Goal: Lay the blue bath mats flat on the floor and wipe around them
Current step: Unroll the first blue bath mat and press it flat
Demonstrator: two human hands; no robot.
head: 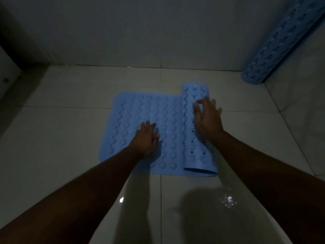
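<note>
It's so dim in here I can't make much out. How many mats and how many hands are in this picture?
Blue rubber bath mat with bumps, half unrolled on the tiled floor: 1
Blue rubber bath mat rolled up, leaning in the corner: 1
Bare hands on the half-unrolled mat: 2 (left hand, right hand)
Total: 4

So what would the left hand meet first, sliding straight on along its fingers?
The left hand would cross more flat part of the blue studded rubber bath mat, then bare tiled floor, probably passing left of its rolled part.
</note>
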